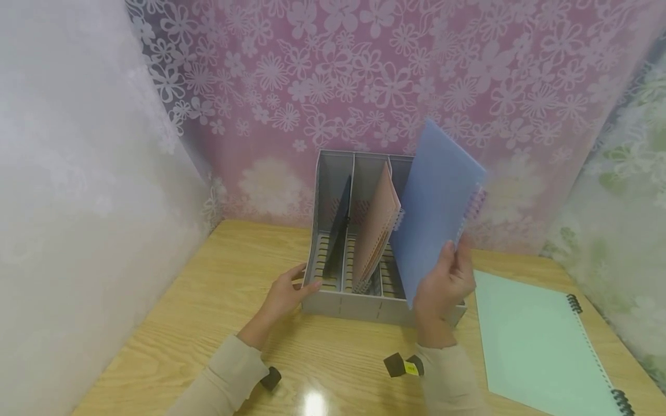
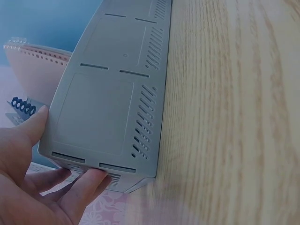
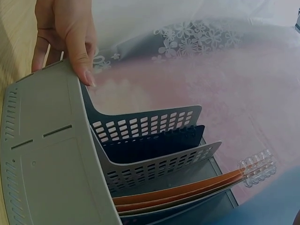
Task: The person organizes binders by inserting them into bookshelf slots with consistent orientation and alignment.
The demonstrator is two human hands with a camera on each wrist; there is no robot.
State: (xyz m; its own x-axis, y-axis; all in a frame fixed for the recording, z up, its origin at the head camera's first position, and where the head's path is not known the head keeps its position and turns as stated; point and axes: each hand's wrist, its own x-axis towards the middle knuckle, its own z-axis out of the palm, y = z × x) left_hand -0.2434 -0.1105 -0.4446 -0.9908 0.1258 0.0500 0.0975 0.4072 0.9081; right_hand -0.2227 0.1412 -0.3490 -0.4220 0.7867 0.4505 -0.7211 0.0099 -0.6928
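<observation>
A grey three-slot file organizer [image 1: 359, 307] stands on the table. My left hand [image 1: 283, 297] grips its front left corner, thumb over the rim and fingers against the side, as the left wrist view also shows. My right hand [image 1: 444, 283] pinches a blue spiral notebook [image 1: 439, 185] by its bound edge, tilted above the right slot. The notebook's lower end is at the organizer's front rim; I cannot tell whether it touches. A pink spiral notebook [image 1: 377, 231] leans in the middle slot, and a dark notebook [image 3: 150, 143] stands in the left slot.
A light green notebook [image 1: 541, 341] with black coil pieces lies flat on the wooden table [image 1: 171, 323], right of the organizer. Flowered pink curtain [image 1: 333, 86] hangs close behind the table, with pale cloth at both sides. Black straps [image 1: 403, 365] sit at the wrists.
</observation>
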